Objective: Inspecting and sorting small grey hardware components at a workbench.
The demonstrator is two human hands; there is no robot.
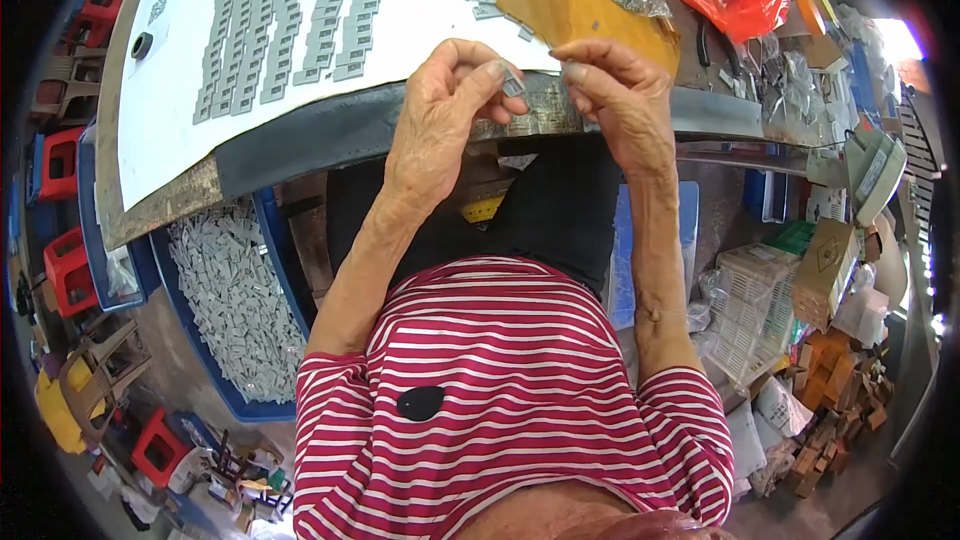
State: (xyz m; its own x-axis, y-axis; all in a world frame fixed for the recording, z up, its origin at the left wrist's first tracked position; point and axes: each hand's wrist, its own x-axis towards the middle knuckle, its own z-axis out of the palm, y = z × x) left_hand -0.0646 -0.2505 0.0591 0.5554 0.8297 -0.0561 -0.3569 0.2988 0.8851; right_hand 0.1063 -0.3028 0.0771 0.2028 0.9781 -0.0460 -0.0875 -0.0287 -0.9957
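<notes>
Grey and small, one piece [513, 86] sits clamped between thumb and fingers of the left hand [440, 105], at the near edge of the table [190, 188]. Through my feed, the right hand's [628, 100] thumb and forefinger look close together; I cannot tell whether they grip anything. Grey parts [285, 50] lie in rows beyond.

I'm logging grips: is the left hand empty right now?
No, the left hand pinches a small grey piece near the table's edge.
</notes>
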